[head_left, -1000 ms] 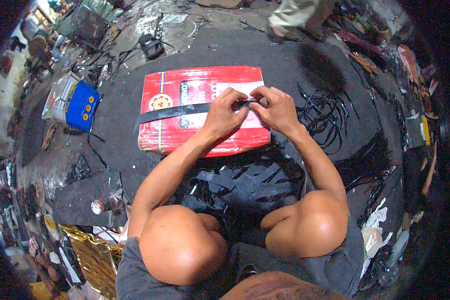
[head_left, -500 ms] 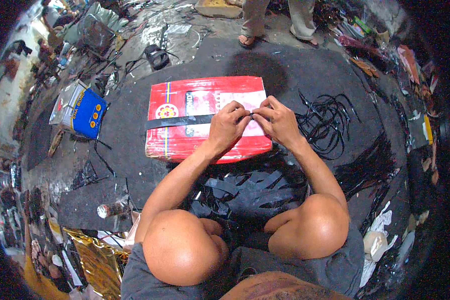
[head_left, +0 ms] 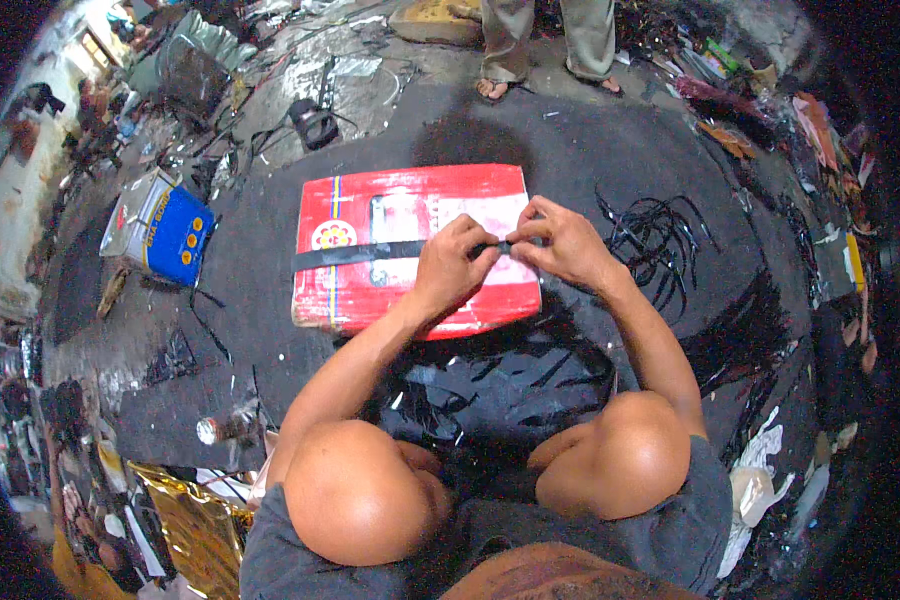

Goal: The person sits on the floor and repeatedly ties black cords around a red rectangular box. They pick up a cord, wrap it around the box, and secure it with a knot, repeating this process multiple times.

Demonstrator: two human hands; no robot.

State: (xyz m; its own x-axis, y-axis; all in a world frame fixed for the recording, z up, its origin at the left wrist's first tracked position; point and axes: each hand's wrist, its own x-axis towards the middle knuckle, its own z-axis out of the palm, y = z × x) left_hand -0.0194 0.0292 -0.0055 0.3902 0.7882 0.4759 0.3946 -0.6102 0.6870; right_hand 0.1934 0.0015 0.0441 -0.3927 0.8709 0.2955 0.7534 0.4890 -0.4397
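A red box-shaped package in shiny clear wrapping lies flat in front of me. Across its top from the left side runs a flat black strip. My left hand rests over the strip, thumb and fingertips pinched on it near the package's right side. Just to the right, my right hand pinches the same strip between thumb and forefinger, its other fingers curled. Between the two pinches a short dark bit of strip shows. Whether it is knotted there is too small to tell.
A pile of loose black strips lies to the right. At left stands a blue and white tin. A clear jar lies near my left knee. Another person's feet are beyond the package. Scraps litter the floor's edges.
My right hand has drawn slightly right and down, showing more strip between the two pinches. The whole scene sits a little lower in view. Both hands keep their grip.
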